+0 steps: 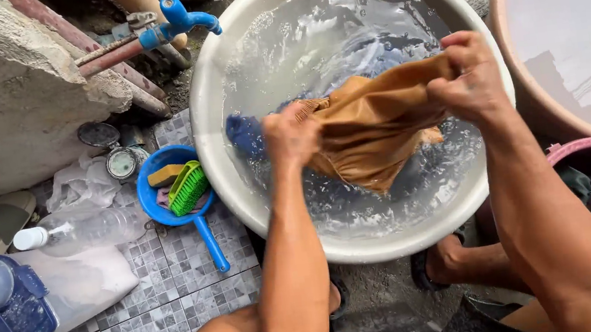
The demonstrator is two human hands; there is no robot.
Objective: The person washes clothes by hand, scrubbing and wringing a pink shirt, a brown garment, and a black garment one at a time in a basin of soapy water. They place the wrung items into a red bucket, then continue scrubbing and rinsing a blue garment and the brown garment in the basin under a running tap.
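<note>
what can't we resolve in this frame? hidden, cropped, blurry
Head view, the only one:
- Brown garment: its kind is unclear, bunched between left hand and right hand.
- Blue cloth: mostly hidden by the left hand and rippling water.
- Pink tub: cut off by the right edge; glare hides its contents.
- Blue dipper: green brush covers what lies beneath.
- Blue tap: its pipe runs off the top edge.

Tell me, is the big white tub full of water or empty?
Partly full: clear water ripples inside the white tub, below its rim, wetting the brown cloth.
</note>
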